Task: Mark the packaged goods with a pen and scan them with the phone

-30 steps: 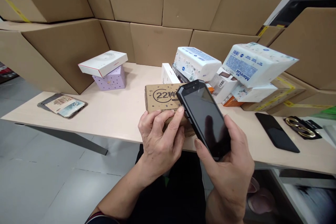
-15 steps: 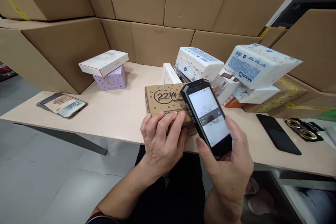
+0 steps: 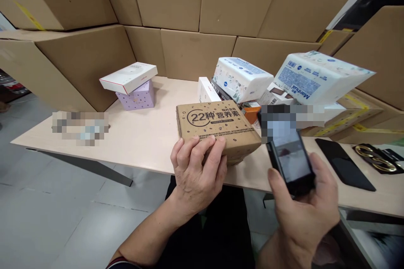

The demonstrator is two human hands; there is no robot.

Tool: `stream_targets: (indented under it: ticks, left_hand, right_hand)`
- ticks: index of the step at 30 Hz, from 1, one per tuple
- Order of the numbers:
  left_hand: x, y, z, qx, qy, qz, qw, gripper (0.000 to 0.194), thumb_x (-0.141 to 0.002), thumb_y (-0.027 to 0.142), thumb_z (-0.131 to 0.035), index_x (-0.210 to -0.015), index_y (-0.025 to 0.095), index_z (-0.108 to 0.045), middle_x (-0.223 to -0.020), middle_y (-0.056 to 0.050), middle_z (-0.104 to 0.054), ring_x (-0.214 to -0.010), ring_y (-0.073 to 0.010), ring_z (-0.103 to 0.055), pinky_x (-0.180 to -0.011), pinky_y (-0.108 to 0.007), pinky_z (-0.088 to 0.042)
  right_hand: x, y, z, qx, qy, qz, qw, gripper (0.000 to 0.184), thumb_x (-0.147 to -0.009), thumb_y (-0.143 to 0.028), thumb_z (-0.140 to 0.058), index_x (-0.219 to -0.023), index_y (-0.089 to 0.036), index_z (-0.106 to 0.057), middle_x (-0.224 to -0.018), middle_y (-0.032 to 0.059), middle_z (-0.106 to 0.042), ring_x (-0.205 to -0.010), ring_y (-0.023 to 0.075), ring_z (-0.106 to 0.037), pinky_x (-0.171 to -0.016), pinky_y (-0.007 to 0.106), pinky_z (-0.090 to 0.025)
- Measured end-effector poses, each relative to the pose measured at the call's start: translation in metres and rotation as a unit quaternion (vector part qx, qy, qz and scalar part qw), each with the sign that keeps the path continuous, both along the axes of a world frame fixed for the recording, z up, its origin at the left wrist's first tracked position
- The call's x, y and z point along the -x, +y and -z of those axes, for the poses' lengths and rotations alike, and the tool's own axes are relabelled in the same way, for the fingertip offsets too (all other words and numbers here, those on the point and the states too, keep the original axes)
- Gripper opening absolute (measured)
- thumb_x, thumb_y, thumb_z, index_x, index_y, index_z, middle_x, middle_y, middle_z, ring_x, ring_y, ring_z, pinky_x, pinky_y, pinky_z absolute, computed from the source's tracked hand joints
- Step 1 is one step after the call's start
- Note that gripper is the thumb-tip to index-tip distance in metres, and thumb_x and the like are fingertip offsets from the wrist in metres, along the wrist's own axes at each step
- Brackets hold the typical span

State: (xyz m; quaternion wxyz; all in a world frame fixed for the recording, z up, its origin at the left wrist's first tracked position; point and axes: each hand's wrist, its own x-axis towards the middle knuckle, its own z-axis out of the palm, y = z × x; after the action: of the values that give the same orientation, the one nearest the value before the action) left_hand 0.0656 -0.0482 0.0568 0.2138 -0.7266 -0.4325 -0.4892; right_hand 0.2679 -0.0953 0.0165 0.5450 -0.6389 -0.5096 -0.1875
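A small brown cardboard box (image 3: 217, 119) with black print "22种" sits at the table's front edge. My left hand (image 3: 197, 172) grips its near edge, with bent fingers over the top and the thumb against the front side. To the right of the box, my right hand (image 3: 306, 210) holds a black rugged smartphone (image 3: 292, 155) upright and tilted. Its lit screen is blurred, and the upper part is pixelated. Some of the fingers behind the phone are hidden.
Tissue packs (image 3: 243, 77) and small boxes are piled behind. A white box (image 3: 129, 76) lies on a purple box (image 3: 137, 96) at left. A black phone-like slab (image 3: 345, 164) lies at right. Large cartons (image 3: 195, 54) wall the table's back. A pixelated item (image 3: 80, 126) lies at left.
My right hand has moved the smartphone to the right, away from the box, uncovering the box's right side. The screen picture differs. My left hand keeps its hold on the box.
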Motion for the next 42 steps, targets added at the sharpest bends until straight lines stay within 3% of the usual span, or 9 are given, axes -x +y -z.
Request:
stream_targets:
  ticks: [4,10,17,21,26,29,32,39,42]
  left_hand:
    - [0.0,0.0,0.0,-0.001,-0.004,0.001,1.0,0.038,-0.083,0.022,-0.071,-0.121,0.02,-0.067,-0.11,-0.009,-0.067,-0.114,-0.0264,-0.051,-0.113,-0.044,-0.033]
    - [0.0,0.001,0.0,-0.001,-0.007,0.01,1.0,0.04,-0.082,0.021,-0.073,-0.121,0.018,-0.067,-0.109,-0.01,-0.067,-0.114,-0.027,-0.05,-0.113,-0.045,-0.033]
    - [0.001,0.001,0.0,0.002,-0.001,0.009,1.0,0.04,-0.083,0.022,-0.072,-0.122,0.019,-0.066,-0.108,-0.009,-0.068,-0.114,-0.0268,-0.05,-0.112,-0.045,-0.034]
    - [0.001,0.0,0.001,0.002,-0.004,0.003,1.0,0.04,-0.084,0.022,-0.071,-0.123,0.021,-0.066,-0.108,-0.009,-0.068,-0.114,-0.0266,-0.051,-0.112,-0.045,-0.034]
    - [0.001,0.0,0.002,0.007,-0.007,0.006,1.0,0.042,-0.083,0.023,-0.071,-0.125,0.022,-0.065,-0.11,-0.009,-0.068,-0.115,-0.0265,-0.051,-0.112,-0.045,-0.033]
    - [0.001,0.0,0.002,0.008,-0.01,0.013,1.0,0.041,-0.083,0.023,-0.071,-0.124,0.021,-0.066,-0.11,-0.009,-0.067,-0.115,-0.0266,-0.05,-0.113,-0.045,-0.032]
    - [0.004,-0.001,0.001,0.009,-0.018,0.018,1.0,0.04,-0.084,0.021,-0.072,-0.123,0.019,-0.065,-0.11,-0.01,-0.066,-0.116,-0.0267,-0.05,-0.114,-0.045,-0.032]
    - [0.034,0.0,0.005,-0.007,-0.089,0.018,0.996,0.052,-0.081,0.02,-0.073,-0.131,0.023,-0.061,-0.115,-0.011,-0.062,-0.116,-0.0293,-0.052,-0.108,-0.05,-0.041]
    - [0.057,0.004,0.015,-0.036,-0.161,0.011,0.986,0.054,-0.081,0.023,-0.071,-0.134,0.024,-0.06,-0.118,-0.011,-0.059,-0.116,-0.0293,-0.054,-0.104,-0.05,-0.045]
  right_hand:
    - [-0.06,-0.003,0.033,0.031,-0.032,0.171,0.984,0.108,-0.044,-0.053,-0.094,-0.142,-0.028,-0.057,-0.122,0.0212,-0.069,-0.108,0.0514,-0.065,-0.088,0.068,-0.051]
    - [-0.125,-0.002,0.067,0.08,-0.035,0.195,0.977,0.092,-0.045,-0.064,-0.088,-0.125,-0.023,-0.069,-0.101,0.022,-0.073,-0.098,0.053,-0.067,-0.085,0.072,-0.046]
    - [-0.121,0.008,0.064,0.128,-0.057,0.203,0.969,0.086,-0.041,-0.064,-0.087,-0.115,-0.023,-0.071,-0.086,0.0169,-0.068,-0.085,0.0482,-0.066,-0.072,0.064,-0.047]
    - [-0.112,0.006,0.056,0.159,-0.049,0.195,0.967,0.08,-0.05,-0.064,-0.085,-0.117,-0.022,-0.071,-0.086,0.0157,-0.067,-0.087,0.0457,-0.066,-0.073,0.062,-0.049]
    - [-0.106,0.005,0.05,0.15,-0.109,0.176,0.967,0.09,-0.055,-0.066,-0.085,-0.126,-0.015,-0.065,-0.106,0.0261,-0.067,-0.106,0.0505,-0.062,-0.084,0.067,-0.047]
    - [-0.088,0.01,0.038,0.085,-0.159,0.129,0.975,0.087,-0.065,-0.062,-0.082,-0.135,-0.015,-0.059,-0.124,0.0266,-0.062,-0.121,0.0488,-0.056,-0.098,0.068,-0.042]
    - [-0.055,0.017,0.02,0.078,-0.177,0.009,0.981,0.07,-0.084,-0.055,-0.069,-0.141,-0.018,-0.053,-0.13,0.0202,-0.062,-0.128,0.0415,-0.052,-0.106,0.066,-0.04]
    - [0.017,0.034,-0.008,0.217,-0.127,-0.207,0.946,0.06,-0.098,-0.05,-0.049,-0.151,-0.022,-0.039,-0.144,0.0171,-0.051,-0.136,0.0315,-0.046,-0.108,0.058,-0.045]
    - [0.041,0.039,-0.016,0.215,-0.11,-0.299,0.923,0.066,-0.098,-0.044,-0.051,-0.157,-0.027,-0.026,-0.152,0.0151,-0.044,-0.141,0.028,-0.045,-0.111,0.053,-0.046]
